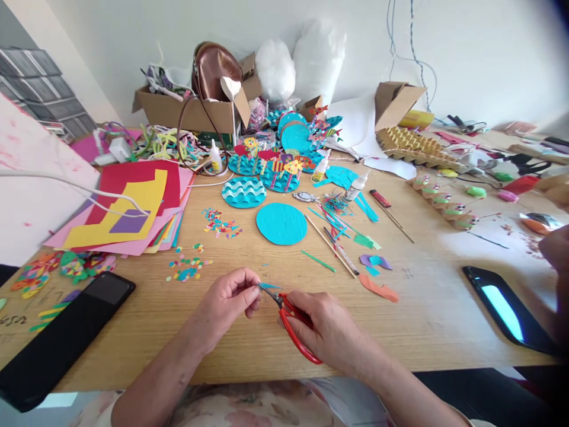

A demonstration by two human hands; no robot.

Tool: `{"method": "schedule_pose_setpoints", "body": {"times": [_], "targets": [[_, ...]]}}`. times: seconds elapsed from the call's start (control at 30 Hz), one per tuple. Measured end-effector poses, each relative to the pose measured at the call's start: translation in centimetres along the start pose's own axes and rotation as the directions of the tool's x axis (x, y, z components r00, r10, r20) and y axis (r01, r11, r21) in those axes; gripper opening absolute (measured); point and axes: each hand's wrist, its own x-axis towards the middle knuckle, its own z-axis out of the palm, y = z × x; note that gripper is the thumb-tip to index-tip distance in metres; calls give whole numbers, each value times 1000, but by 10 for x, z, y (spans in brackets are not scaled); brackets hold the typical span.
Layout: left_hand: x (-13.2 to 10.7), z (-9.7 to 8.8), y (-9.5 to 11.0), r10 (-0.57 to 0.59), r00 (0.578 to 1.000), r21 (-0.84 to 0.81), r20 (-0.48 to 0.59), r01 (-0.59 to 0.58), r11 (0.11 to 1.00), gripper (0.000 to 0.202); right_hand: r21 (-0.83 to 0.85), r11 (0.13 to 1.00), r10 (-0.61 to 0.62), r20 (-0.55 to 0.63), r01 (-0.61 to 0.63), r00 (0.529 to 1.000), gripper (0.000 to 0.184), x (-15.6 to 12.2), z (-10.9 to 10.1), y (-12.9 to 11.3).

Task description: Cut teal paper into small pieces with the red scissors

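My right hand (331, 332) is closed around red-handled scissors (293, 323), blades pointing left. Their tips meet a small turquoise paper scrap (269, 286) that my left hand (229, 299) pinches between thumb and fingers. Both hands hover over the wooden table (422, 308) near its front edge. Just beyond them lie a plain turquoise paper disc (281, 223), a wavy-striped turquoise disc (243, 191), thin wooden sticks (331, 246) and loose coloured paper bits (189, 270).
A black phone (62, 335) lies front left, another phone with a lit screen (504, 308) front right. Stacked coloured sheets (133, 207) sit at left. Cardboard boxes (186, 110), glue bottles (216, 157), fish decorations and egg cartons (418, 148) crowd the back. Another person's hand (558, 249) shows at the right edge.
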Motion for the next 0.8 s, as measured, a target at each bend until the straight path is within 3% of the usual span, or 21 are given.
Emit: {"method": "schedule_pose_setpoints", "body": {"times": [0.23,0.57,0.8], "targets": [[-1,-1,-2,-9,1000,4,16,9,1000,14,-39,999,12,-43,-14,999,19,-1,7,4],[0,-1,-3,-64,995,-102,-78,56,993,10,381,920,24,181,-92,983,32,6,7,11],[-2,-3,-4,-88,994,-152,-67,77,985,11,257,966,-26,151,-14,988,26,8,5,11]]}}
